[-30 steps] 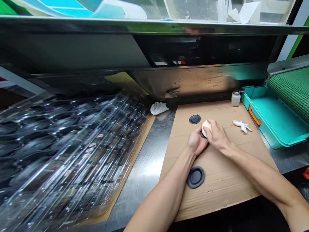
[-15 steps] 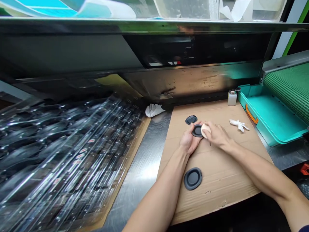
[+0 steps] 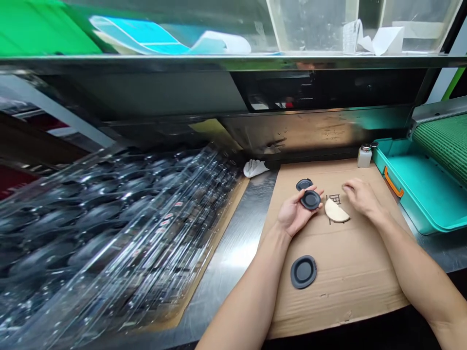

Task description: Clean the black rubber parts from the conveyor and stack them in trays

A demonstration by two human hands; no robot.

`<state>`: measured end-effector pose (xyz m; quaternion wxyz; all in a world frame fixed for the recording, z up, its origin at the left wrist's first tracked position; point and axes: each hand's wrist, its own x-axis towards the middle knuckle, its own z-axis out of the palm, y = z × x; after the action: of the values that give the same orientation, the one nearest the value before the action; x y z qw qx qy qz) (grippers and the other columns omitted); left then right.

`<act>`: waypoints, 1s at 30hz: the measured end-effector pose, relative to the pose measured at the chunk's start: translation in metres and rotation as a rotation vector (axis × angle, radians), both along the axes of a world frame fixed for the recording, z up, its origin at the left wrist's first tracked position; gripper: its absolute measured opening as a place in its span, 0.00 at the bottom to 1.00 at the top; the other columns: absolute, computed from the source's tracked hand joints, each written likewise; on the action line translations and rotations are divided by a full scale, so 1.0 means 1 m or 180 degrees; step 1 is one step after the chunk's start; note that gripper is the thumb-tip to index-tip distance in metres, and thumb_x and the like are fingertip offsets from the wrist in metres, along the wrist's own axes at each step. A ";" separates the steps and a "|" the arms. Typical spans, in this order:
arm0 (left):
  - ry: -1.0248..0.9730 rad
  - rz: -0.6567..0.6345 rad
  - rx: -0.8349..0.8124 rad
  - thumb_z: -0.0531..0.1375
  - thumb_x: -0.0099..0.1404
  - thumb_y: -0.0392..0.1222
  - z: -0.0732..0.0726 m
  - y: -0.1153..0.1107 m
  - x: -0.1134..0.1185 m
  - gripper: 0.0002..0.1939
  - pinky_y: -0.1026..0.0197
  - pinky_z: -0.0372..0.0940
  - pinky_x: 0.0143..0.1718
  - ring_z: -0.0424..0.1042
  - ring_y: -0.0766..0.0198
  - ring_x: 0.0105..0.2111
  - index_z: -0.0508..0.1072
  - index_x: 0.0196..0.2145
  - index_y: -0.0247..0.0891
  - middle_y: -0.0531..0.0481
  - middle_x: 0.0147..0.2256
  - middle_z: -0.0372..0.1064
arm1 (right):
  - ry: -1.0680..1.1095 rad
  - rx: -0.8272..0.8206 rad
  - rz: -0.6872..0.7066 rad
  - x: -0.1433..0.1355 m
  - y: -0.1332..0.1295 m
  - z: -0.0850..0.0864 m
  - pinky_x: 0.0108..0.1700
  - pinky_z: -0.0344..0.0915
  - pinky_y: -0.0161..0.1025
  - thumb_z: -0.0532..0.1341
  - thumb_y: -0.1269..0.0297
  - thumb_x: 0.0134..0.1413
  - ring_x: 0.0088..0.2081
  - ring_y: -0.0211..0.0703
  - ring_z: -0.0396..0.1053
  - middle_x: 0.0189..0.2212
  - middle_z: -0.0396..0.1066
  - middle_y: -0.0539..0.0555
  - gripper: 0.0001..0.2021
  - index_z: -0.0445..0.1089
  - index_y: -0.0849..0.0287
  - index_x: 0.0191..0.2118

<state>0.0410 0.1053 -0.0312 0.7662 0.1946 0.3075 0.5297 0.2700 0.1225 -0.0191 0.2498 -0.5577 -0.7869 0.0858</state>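
On the palm and fingers of my left hand (image 3: 295,214) rests a dark oval part (image 3: 310,200). My right hand (image 3: 359,195) is to the right, its fingers pressed together; what they hold, if anything, is too small to tell. Between the hands a cream half-round pad (image 3: 336,212) lies on the cardboard (image 3: 343,272). A second dark part (image 3: 304,184) lies just behind my left hand, and a third (image 3: 304,271) lies nearer to me. The white cloth seen earlier on the right is not visible; my right hand is over that area.
Stacked clear trays with dark parts (image 3: 120,233) cover the left side. A crumpled white cloth (image 3: 255,168) lies beside them on the metal table (image 3: 235,243). At the back right are a small bottle (image 3: 364,156), a teal bin (image 3: 423,189) and a green conveyor belt (image 3: 447,141).
The cream pad has left my right hand and now lies on the cardboard. My right hand has moved away to the right. The camera view has shifted left and up.
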 end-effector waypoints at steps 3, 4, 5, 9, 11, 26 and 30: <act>0.0170 -0.0387 0.0188 0.52 0.75 0.48 -0.005 -0.004 0.007 0.19 0.58 0.73 0.33 0.78 0.55 0.38 0.76 0.45 0.31 0.35 0.41 0.78 | 0.0509 0.0330 0.0781 -0.029 -0.014 -0.004 0.47 0.65 0.37 0.54 0.65 0.70 0.42 0.43 0.70 0.39 0.73 0.56 0.13 0.77 0.57 0.46; 0.0278 -0.0455 0.0232 0.52 0.75 0.51 -0.007 -0.006 0.010 0.21 0.60 0.72 0.29 0.77 0.57 0.33 0.77 0.41 0.31 0.38 0.37 0.78 | 0.0564 0.0389 0.0885 -0.038 -0.019 -0.006 0.47 0.65 0.37 0.53 0.64 0.71 0.43 0.43 0.70 0.39 0.72 0.56 0.14 0.77 0.56 0.48; 0.0419 -0.0505 0.0264 0.52 0.75 0.53 -0.008 -0.008 0.014 0.23 0.61 0.70 0.25 0.76 0.59 0.29 0.77 0.38 0.32 0.40 0.32 0.77 | 0.0570 0.0447 0.0933 -0.045 -0.023 -0.009 0.48 0.66 0.37 0.52 0.64 0.72 0.44 0.44 0.69 0.40 0.72 0.56 0.15 0.76 0.55 0.49; 0.0993 -0.0546 0.0393 0.53 0.71 0.63 -0.012 -0.017 0.025 0.29 0.65 0.62 0.16 0.70 0.64 0.20 0.78 0.38 0.33 0.45 0.25 0.74 | 0.0270 0.0529 0.0883 -0.056 -0.030 -0.017 0.48 0.65 0.38 0.51 0.63 0.73 0.46 0.45 0.67 0.41 0.71 0.57 0.15 0.76 0.54 0.50; 0.1179 -0.0525 0.0470 0.52 0.70 0.66 -0.013 -0.018 0.027 0.32 0.66 0.60 0.15 0.71 0.63 0.19 0.78 0.38 0.32 0.44 0.24 0.74 | 0.0106 0.0379 0.0758 -0.056 -0.030 -0.018 0.46 0.64 0.38 0.52 0.61 0.73 0.45 0.45 0.68 0.42 0.71 0.56 0.15 0.76 0.54 0.50; 0.1710 -0.0485 0.0302 0.48 0.64 0.76 -0.014 -0.015 0.027 0.41 0.64 0.62 0.16 0.70 0.62 0.17 0.75 0.24 0.33 0.42 0.19 0.71 | -0.0459 0.0043 0.0617 -0.047 -0.029 -0.009 0.39 0.58 0.35 0.53 0.65 0.71 0.36 0.41 0.69 0.36 0.73 0.55 0.15 0.75 0.59 0.37; 0.2234 -0.0404 0.0526 0.45 0.64 0.77 -0.021 -0.016 0.029 0.41 0.63 0.63 0.16 0.69 0.62 0.16 0.73 0.22 0.35 0.44 0.17 0.70 | -0.0482 0.0031 0.0669 -0.049 -0.027 -0.008 0.39 0.57 0.35 0.54 0.66 0.69 0.35 0.40 0.69 0.35 0.74 0.54 0.14 0.75 0.59 0.33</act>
<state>0.0704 0.0896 -0.0520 0.6271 0.4444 0.4951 0.4052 0.2214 0.0951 -0.0268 0.1820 -0.4758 -0.8580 0.0653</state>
